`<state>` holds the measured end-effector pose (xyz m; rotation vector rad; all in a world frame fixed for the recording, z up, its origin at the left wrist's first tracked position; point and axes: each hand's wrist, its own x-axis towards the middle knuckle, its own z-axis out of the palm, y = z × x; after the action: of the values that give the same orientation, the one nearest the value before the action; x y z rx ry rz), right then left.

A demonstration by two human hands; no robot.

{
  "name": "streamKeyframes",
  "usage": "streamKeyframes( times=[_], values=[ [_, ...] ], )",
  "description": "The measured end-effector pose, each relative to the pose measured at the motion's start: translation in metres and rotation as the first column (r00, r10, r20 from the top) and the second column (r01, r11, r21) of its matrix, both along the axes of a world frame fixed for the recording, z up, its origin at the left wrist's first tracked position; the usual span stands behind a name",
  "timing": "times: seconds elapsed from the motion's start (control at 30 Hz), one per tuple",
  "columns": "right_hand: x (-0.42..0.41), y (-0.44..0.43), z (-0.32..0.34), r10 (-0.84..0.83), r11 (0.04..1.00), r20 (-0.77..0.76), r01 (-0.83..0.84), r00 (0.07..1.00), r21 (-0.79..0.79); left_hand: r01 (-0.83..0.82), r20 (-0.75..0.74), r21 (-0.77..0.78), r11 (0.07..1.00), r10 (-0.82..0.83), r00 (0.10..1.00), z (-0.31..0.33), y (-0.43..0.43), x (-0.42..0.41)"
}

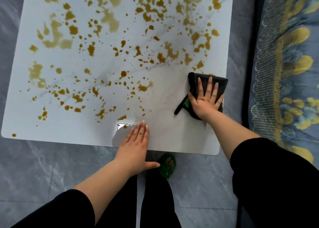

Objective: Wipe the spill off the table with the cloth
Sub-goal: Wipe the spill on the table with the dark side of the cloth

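A white marble-look table [72, 129] is spattered with a brown-yellow spill [110, 42] in many blots across its far, left and middle parts. A dark grey cloth [219, 82] lies near the table's right edge. My right hand [205, 100] presses flat on it with fingers spread and straight. The patch of table between my two hands shows no blots. My left hand [136, 144] rests flat on the near edge of the table, fingers together, thumb hanging off the edge.
A bed or sofa with a blue and yellow patterned cover [290, 72] runs along the right side. Grey tiled floor [34, 167] surrounds the table. My foot in a green slipper [166, 165] stands just under the near edge.
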<state>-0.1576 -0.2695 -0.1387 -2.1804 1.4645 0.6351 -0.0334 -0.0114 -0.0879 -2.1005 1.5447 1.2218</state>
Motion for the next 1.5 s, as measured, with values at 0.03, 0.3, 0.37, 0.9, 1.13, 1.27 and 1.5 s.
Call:
streamKeyframes(
  times=[0.03, 0.3, 0.37, 0.9, 1.13, 1.27, 1.5],
  values=[
    [-0.005, 0.006, 0.0, 0.014, 1.0, 0.008, -0.014, 1.0, 0.005, -0.002, 0.005, -0.002, 1.0, 0.002, 1.0, 0.0, 0.0, -0.001],
    [-0.073, 0.079, 0.012, 0.124, 0.977, 0.009, -0.124, 0.992, 0.176, -0.01, -0.013, 0.016, 1.0, 0.01, 1.0, 0.008, -0.004, 0.001],
    [-0.062, 0.053, 0.01, 0.115, 0.983, 0.014, -0.116, 0.993, 0.141, 0.001, -0.012, 0.017, 1.0, -0.001, 1.0, 0.008, -0.004, 0.003],
    [-0.025, 0.049, 0.006, 0.236, 0.969, 0.03, -0.238, 0.971, 0.071, 0.038, 0.048, 0.008, 0.999, -0.039, 0.998, 0.004, -0.005, 0.001],
    [-0.036, 0.115, 0.017, 0.421, 0.89, 0.017, -0.416, 0.907, 0.184, 0.058, 0.036, -0.018, 0.998, -0.057, 0.998, 0.005, -0.003, 0.005],
    [0.019, 0.088, 0.016, 0.492, 0.857, 0.069, -0.496, 0.868, 0.138, 0.077, 0.045, -0.023, 0.997, -0.076, 0.996, 0.001, -0.001, 0.007],
    [0.043, 0.088, 0.017, 0.463, 0.873, 0.055, -0.466, 0.884, 0.145, 0.015, 0.078, -0.136, 0.991, -0.005, 0.997, 0.004, 0.015, 0.012]
  ],
)
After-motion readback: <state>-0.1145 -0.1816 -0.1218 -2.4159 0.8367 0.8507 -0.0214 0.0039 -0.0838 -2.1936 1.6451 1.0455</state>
